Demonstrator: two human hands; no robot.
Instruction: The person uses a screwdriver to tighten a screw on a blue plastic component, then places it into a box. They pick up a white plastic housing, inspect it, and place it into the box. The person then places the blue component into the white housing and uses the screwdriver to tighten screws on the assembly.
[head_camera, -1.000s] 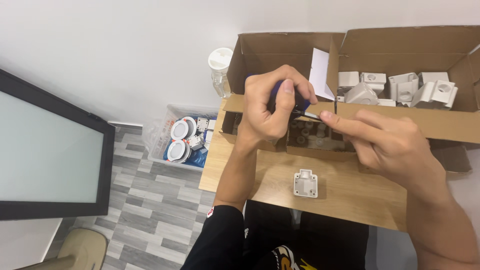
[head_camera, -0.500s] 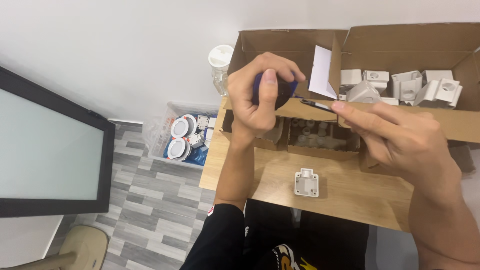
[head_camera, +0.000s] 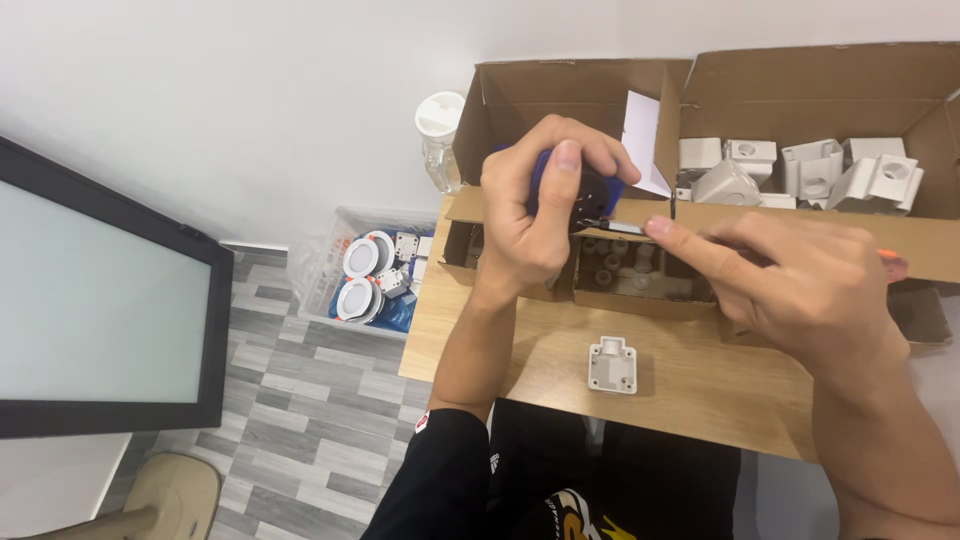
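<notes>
Above the surface (head_camera: 690, 385), the left hand (head_camera: 535, 215) grips a blue-black part (head_camera: 590, 190) while the right hand (head_camera: 800, 285) pinches a thin screwdriver (head_camera: 620, 224) into it. Fastening seems underway; steady alignment matters. A white fitting (head_camera: 612, 364) lies below.

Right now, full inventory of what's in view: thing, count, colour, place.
blue object: one, blue and dark, gripped in left hand
slim tool: one, dark, orange end, in right hand
white part: one, on wooden table
cardboard box: one large, brown, table back, holding several white parts
small open box: one, brown, under the hands
jar: one, clear, white lid, by wall
floor bin: one, clear, round white fittings
screen: one, black frame, left
left hand: shut
right hand: shut
</notes>
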